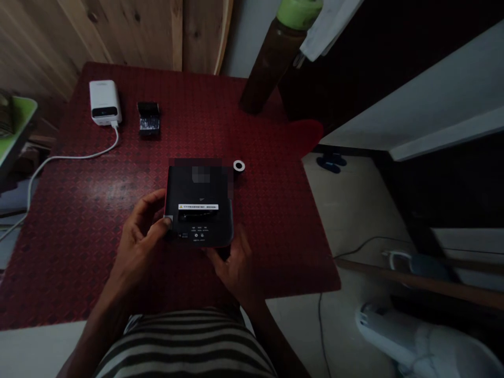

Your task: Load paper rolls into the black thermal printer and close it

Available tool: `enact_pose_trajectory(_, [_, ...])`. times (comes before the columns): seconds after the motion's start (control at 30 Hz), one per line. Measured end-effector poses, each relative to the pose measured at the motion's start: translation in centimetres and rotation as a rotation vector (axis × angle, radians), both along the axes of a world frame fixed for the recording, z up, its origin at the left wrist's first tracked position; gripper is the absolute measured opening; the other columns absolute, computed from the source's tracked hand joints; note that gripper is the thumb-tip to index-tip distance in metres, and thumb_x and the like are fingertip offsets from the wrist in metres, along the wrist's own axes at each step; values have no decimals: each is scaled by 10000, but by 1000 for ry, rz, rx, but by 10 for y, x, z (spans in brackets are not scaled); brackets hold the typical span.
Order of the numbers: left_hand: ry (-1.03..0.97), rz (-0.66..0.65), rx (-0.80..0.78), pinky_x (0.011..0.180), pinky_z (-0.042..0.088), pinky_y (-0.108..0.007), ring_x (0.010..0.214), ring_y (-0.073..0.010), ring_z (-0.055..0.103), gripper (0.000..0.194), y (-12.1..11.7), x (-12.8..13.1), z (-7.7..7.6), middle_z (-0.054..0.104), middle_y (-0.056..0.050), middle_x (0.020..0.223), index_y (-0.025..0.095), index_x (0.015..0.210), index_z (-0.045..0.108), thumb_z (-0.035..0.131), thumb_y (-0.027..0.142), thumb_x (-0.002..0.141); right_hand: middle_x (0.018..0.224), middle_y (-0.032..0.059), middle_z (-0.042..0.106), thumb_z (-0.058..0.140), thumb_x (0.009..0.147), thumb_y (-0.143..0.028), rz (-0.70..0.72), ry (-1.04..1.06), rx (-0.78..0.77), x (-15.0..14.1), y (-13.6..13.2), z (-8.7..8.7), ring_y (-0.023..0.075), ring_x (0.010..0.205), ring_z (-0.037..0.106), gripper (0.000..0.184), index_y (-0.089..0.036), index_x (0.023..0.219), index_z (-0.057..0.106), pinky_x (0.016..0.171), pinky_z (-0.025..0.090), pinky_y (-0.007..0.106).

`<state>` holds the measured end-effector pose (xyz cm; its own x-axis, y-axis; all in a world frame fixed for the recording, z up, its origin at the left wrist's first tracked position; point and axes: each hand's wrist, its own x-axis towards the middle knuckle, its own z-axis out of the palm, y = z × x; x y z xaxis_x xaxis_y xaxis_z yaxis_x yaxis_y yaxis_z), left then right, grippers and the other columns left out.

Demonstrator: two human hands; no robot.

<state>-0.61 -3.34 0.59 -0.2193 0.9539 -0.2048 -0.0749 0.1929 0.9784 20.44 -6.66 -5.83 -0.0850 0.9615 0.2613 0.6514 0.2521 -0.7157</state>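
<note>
Two-handed grip: left hand [139, 233], right hand [237, 266] part-closed on black case [197, 190]
Case handling: probably light, rigid; hold edges

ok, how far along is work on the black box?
Done: the cable is plugged into the white power bank. In hand: the black box, held by left hand and right hand. Remaining: can't tell; the white ring and dark item lie on the table, untouched.

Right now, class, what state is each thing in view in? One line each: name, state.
Black device: held in both hands
Left hand: gripping its left side
Right hand: at its lower right corner
Power bank: cable plugged in
Bottle: green cap on
Slippers: unworn
</note>
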Motion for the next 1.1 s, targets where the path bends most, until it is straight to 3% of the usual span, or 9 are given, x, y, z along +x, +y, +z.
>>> enact_pose_trajectory(0.43, [-54,28,-37,1002,645,-425,1277,-325,754,527,0,9,5,768,-102,1438,251,1426,726,793,343,912,1372,187,746,732,1063,-423,4,90,-12,-2,3,-3,347,1276,747,541,-220,1537,565,1065,651,528])
enact_pose_trajectory(0.57, [-30,55,-36,960,633,-402,1249,-320,760,503,-2,11,5,781,-94,1406,245,1428,726,737,350,936,1364,188,762,742,1054,-519,14,116,-19,4,3,-2,349,1278,756,573,-203,1512,606,1071,652,527])
enact_pose_trajectory(0.7, [-49,33,2,1058,601,-417,1337,-322,719,518,-5,9,-2,749,-94,1477,238,1458,698,731,372,959,1446,183,763,758,992,-710,123,89,-73,34,8,30,356,1331,753,774,-205,1561,617,1105,647,513])
enact_pose_trajectory(0.8, [-13,1,83,1034,612,-430,1321,-332,728,532,-6,6,-12,746,-110,1476,227,1462,679,729,438,976,1462,117,780,609,1112,-638,118,99,9,49,24,71,315,1352,749,548,-266,1506,690,1146,620,501])
enact_pose_trajectory(0.9, [11,-18,154,1030,614,-457,1301,-340,739,543,-5,4,-22,757,-119,1446,226,1465,658,714,497,997,1431,81,798,543,1174,-475,80,73,49,39,50,101,266,1318,758,382,-279,1444,728,1151,605,470])
enact_pose_trajectory(0.97, [-4,-29,170,1081,594,-479,1326,-340,728,541,-5,4,-25,742,-124,1467,227,1469,648,710,509,1011,1390,75,814,554,1169,-469,122,66,37,23,68,105,264,1302,756,354,-277,1395,747,1141,599,471])
enact_pose_trajectory(1.1, [-30,-39,177,1134,568,-513,1363,-350,708,554,-7,4,-26,707,-149,1502,216,1482,631,709,517,1023,1285,71,829,578,1150,-502,118,129,-12,-3,87,91,266,1228,771,327,-278,1292,769,1077,600,456])
